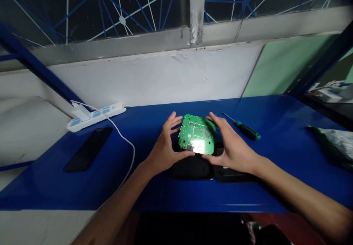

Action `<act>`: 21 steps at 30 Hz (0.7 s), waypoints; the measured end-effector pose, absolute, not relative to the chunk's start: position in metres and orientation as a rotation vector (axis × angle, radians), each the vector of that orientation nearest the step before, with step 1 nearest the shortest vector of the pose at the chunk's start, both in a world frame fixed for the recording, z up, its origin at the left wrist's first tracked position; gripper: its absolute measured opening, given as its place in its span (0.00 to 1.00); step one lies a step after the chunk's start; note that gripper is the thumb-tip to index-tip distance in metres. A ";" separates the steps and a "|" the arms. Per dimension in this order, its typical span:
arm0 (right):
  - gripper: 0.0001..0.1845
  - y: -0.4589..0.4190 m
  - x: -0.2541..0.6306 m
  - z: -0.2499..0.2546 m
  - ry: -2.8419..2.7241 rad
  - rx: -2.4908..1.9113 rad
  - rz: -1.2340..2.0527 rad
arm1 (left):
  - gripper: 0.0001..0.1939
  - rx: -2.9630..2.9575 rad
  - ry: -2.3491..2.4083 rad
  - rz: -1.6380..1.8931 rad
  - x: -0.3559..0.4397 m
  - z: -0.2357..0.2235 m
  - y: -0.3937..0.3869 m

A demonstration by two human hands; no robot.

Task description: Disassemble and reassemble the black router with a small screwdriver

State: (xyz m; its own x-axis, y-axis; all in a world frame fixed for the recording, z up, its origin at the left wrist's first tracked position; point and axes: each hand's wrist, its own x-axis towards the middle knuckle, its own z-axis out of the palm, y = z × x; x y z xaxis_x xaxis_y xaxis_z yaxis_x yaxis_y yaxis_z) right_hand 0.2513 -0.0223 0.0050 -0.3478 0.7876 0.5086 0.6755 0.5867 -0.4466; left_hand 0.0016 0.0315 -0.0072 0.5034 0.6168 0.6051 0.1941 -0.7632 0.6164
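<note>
A green circuit board (197, 134) with rounded corners is held up and tilted, its flat soldered side towards me. My left hand (168, 145) grips its left edge, the thumb along the bottom corner. On the other side my right hand (231, 145) holds the right edge, thumb below and fingers behind. Beneath the board, two black plastic casing parts lie side by side on the table: the left casing part (191, 168) and the right casing part (231, 175). Both are partly hidden by my hands and the board.
A screwdriver (246, 130) with a green and black handle lies to the right. At the left are a black phone (88, 149), a white power strip (110, 109) and a white cable (129, 142). A silvery bag (338, 142) sits on the blue table's (292, 156) right side.
</note>
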 end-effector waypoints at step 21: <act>0.58 -0.027 0.258 0.006 -2.282 -1.049 0.175 | 0.64 2.562 0.746 0.911 -0.003 0.007 0.016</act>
State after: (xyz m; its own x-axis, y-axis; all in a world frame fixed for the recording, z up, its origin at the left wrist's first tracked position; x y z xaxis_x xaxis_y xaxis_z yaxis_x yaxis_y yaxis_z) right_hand 0.2582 -0.0268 0.0060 -0.4970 0.7248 0.4772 0.6434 0.6768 -0.3579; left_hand -0.0034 0.0158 0.0071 0.6603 0.5707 0.4882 0.3663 -0.8122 0.4540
